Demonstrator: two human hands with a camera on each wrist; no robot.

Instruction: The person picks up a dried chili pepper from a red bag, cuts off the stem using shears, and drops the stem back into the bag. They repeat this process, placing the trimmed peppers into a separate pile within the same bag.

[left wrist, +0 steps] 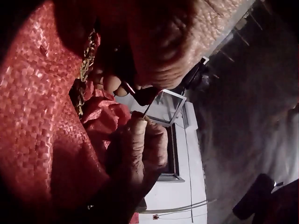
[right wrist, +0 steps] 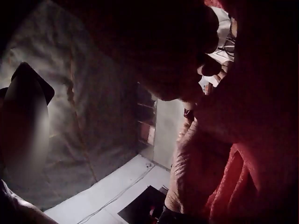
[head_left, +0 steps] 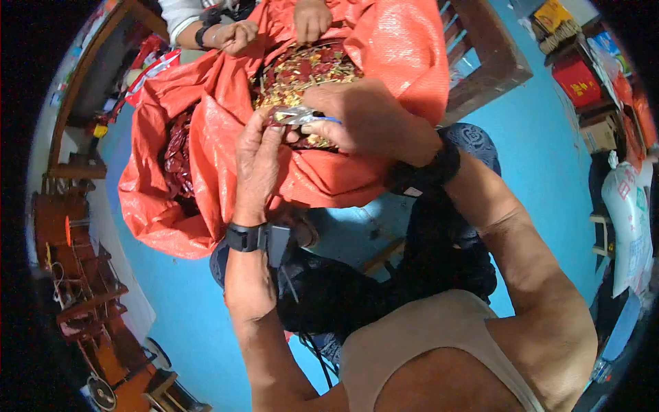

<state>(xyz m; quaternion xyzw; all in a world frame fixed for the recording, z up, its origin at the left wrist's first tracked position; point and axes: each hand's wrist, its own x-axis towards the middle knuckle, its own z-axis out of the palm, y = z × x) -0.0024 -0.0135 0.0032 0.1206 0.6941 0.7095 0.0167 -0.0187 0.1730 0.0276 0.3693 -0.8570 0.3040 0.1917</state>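
Above the open mouth of the red sack (head_left: 329, 182), my hands met: my left hand (head_left: 255, 150) pinched a dark red pod (head_left: 276, 115) at its fingertips, and my right hand (head_left: 367, 120) gripped a scissors-like metal tool (head_left: 300, 115). Everything turned, I judged, on the pod lying leftward, just off my right hand. The tool's long axis ran crosswise between my hands, pointing at my left fingertips; the pod's I couldn't tell.

L hand (head_left: 259, 147) pinching, R hand (head_left: 367, 118) gripping
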